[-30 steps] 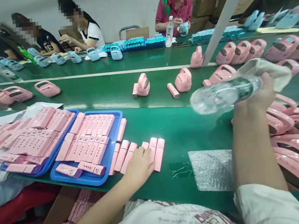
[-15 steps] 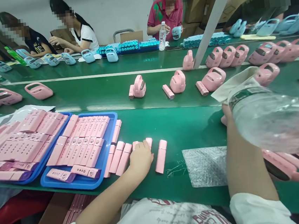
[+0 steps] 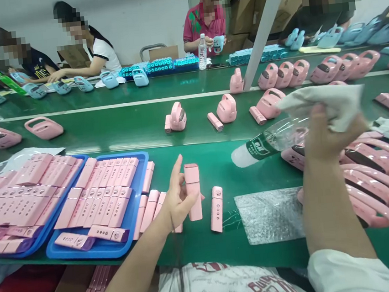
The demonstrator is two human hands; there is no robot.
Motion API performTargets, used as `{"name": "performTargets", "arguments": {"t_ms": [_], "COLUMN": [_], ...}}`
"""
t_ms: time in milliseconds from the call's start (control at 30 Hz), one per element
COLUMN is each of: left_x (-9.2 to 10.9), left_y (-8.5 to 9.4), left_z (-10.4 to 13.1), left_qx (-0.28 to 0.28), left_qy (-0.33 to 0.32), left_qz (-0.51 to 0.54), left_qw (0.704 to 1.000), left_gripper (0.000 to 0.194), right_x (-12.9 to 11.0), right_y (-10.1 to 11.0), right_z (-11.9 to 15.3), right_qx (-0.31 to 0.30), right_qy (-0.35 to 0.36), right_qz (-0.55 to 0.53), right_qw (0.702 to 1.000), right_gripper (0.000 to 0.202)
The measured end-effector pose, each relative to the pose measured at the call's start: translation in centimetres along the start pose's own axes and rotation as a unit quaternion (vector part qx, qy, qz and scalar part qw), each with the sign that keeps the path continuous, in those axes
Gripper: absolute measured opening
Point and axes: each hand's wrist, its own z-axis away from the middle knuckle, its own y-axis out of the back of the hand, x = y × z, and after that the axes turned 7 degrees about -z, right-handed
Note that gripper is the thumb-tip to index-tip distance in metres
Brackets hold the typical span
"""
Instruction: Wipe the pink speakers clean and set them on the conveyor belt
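Note:
My left hand (image 3: 180,198) holds a pink stick-shaped piece (image 3: 193,187) upright between thumb and fingers, index finger raised. Another pink piece (image 3: 217,209), with a row of small marks facing up, lies just right of it on the green table. More pink pieces (image 3: 151,210) lie left of the hand, partly behind it. Up at the right, my right hand (image 3: 332,132) grips a pale cloth (image 3: 327,98). Under the cloth a clear bottle (image 3: 266,141) with a green label lies tilted; its near end is hidden behind my right hand and forearm.
Two blue trays (image 3: 122,249) of pink pieces stand at the left. A clear plastic sheet (image 3: 270,216) lies in the middle. Pink handled housings (image 3: 373,184) crowd the right; others line the belt (image 3: 117,130). A slanted post (image 3: 266,29) rises beyond, with several people behind.
My left hand has lifted a pink piece from the table. The piece beside it now shows its marked face. My right hand with the cloth has moved up, and the bottle now points left.

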Motion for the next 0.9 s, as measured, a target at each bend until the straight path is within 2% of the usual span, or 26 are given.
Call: {"name": "performTargets", "arguments": {"t_ms": [100, 133, 300, 367, 433, 500, 533, 600, 633, 667, 700, 767, 900], "left_x": [0.5, 0.6, 1.4, 1.9, 2.5, 3.2, 3.6, 4.1, 4.1, 4.0, 3.8, 3.0, 0.8], "left_y": [-0.6, -0.8, -1.8, -1.7, -1.3, -0.5, -0.1, 0.5, 0.5, 0.4, 0.2, -0.7, -2.2], "left_z": [0.1, 0.2, 0.5, 0.4, -0.2, -1.3, -2.1, -4.1, -5.2, -6.4, -7.5, -9.6, -12.5], "left_qx": [-0.007, -0.010, 0.011, 0.031, 0.040, 0.031, 0.013, -0.068, -0.116, -0.157, -0.187, -0.206, -0.204], "left_qy": [-0.053, -0.059, -0.030, -0.020, -0.034, -0.054, -0.051, -0.006, 0.023, 0.049, 0.069, 0.083, 0.087], "left_qz": [-0.011, -0.021, -0.063, -0.110, -0.211, -0.374, -0.468, -0.626, -0.671, -0.693, -0.697, -0.681, -0.617], "left_qw": [0.999, 0.998, 0.997, 0.993, 0.976, 0.925, 0.882, 0.777, 0.732, 0.702, 0.689, 0.698, 0.755], "left_gripper": [0.067, 0.064, 0.077, 0.066, 0.047, 0.042, 0.042, 0.039, 0.035, 0.031, 0.027, 0.020, 0.011], "right_x": [-2.6, -3.3, -4.3, -4.1, -4.2, -4.4, -4.5, -4.8, -4.9, -5.1, -5.2, -5.4, -5.7], "right_y": [-1.3, -1.6, -2.1, -1.9, -1.9, -1.9, -1.9, -2.1, -2.3, -2.4, -2.6, -2.8, -3.0], "right_z": [0.3, 0.5, 0.7, 0.6, 0.5, 0.4, 0.4, 0.4, 0.4, 0.4, 0.4, 0.4, 0.2], "right_qx": [-0.115, -0.142, -0.172, -0.182, -0.194, -0.211, -0.218, -0.224, -0.227, -0.232, -0.238, -0.251, -0.267], "right_qy": [0.137, 0.163, 0.152, 0.145, 0.133, 0.122, 0.122, 0.133, 0.136, 0.136, 0.133, 0.124, 0.107], "right_qz": [0.039, 0.044, 0.046, 0.043, 0.044, 0.047, 0.041, 0.018, 0.009, 0.005, 0.006, 0.018, 0.023], "right_qw": [0.983, 0.975, 0.972, 0.972, 0.971, 0.969, 0.968, 0.965, 0.964, 0.963, 0.962, 0.960, 0.957], "right_gripper": [0.018, 0.017, 0.015, 0.014, 0.014, 0.016, 0.017, 0.018, 0.018, 0.018, 0.017, 0.018, 0.020]}}
